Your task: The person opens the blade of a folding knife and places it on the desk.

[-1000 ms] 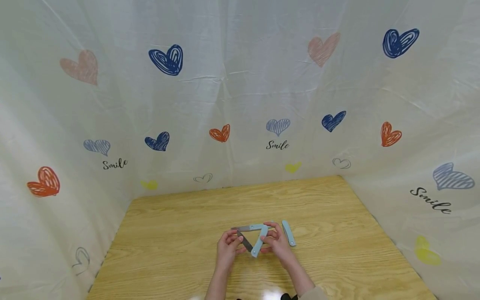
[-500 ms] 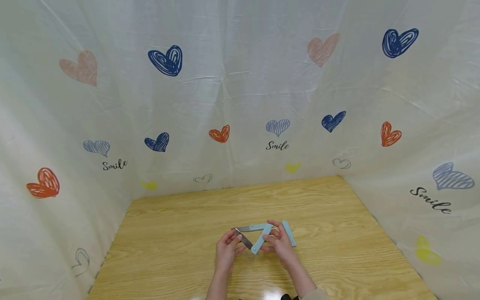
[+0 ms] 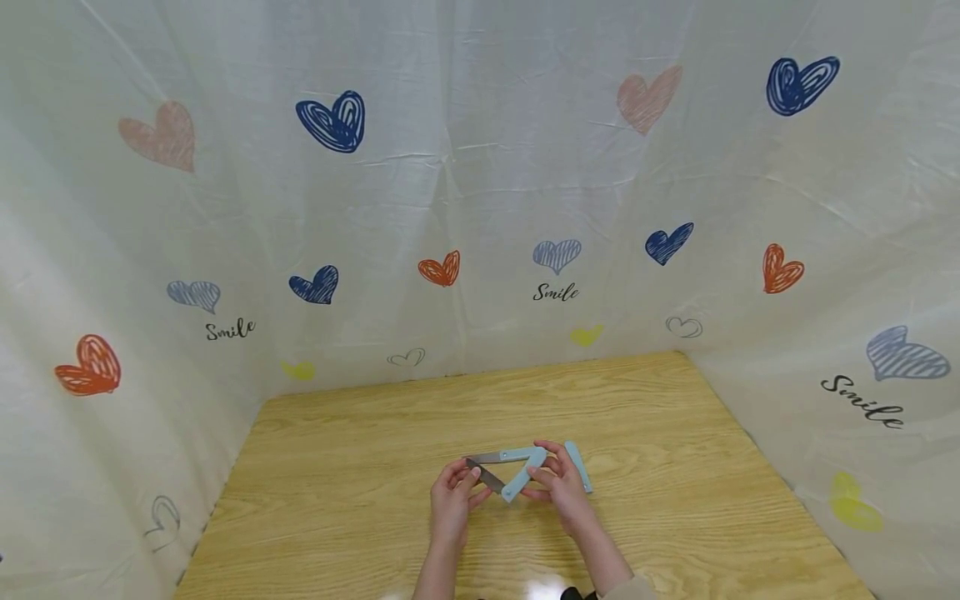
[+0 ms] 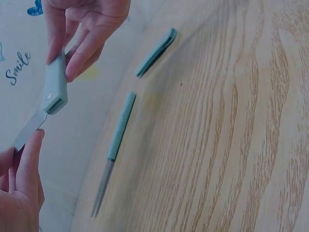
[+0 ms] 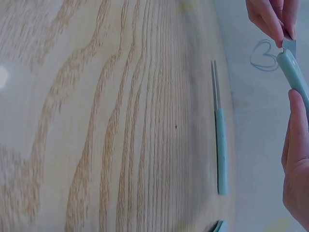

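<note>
Both hands hold a folding knife (image 3: 519,482) with a light blue handle, partly unfolded, its blade (image 4: 30,129) bent at an angle to the handle at the pivot. My left hand (image 3: 450,507) pinches the blade between thumb and fingers. Around the handle, my right hand (image 3: 566,493) keeps its thumb on the near side and fingers behind. Beyond them on the table lies an unfolded light blue utensil (image 5: 221,152), whose metal end looks like two thin prongs in the wrist views. A folded light blue piece (image 3: 577,467) rests just right of my right hand.
The wood-grain table (image 3: 360,500) spreads out on all sides of the hands. A white curtain (image 3: 480,183) printed with hearts and "Smile" encloses its back and both sides. Something small and black (image 3: 572,593) shows at the bottom edge of the head view.
The angle between blade and handle has widened. The handle's far end has tilted to the right and the pivot has risen slightly. Both pieces on the table lie where they were.
</note>
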A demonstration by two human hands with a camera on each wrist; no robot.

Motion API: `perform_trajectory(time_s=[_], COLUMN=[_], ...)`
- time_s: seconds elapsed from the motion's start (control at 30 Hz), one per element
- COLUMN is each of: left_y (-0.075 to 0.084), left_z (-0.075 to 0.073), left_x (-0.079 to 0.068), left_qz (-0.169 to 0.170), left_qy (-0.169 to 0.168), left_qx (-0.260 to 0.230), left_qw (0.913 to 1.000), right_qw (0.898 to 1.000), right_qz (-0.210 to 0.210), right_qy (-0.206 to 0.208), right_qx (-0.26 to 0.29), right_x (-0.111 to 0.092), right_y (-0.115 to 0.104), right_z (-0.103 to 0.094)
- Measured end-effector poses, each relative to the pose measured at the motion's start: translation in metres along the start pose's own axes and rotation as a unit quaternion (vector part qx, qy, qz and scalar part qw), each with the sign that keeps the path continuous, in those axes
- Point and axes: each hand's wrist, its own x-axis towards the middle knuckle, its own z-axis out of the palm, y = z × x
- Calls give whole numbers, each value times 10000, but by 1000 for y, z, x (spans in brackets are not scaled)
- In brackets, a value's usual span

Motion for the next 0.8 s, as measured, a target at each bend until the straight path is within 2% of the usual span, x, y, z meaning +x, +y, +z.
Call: perform_trajectory(time_s=[0.53,0.8], left_y=[-3,-8], left_z=[4,9], left_x=[-1,-3], left_qz=[185,-65], left_qy=[303,578], left_qx=[-819,-1022], left_qw=[9960,9931], right_qw=[9973,9953], right_qz=[-99,-11], right_qy=[296,418], right_qx=[670,879], right_x=[-1,-2], right_y=[5,4], right_z=[3,4])
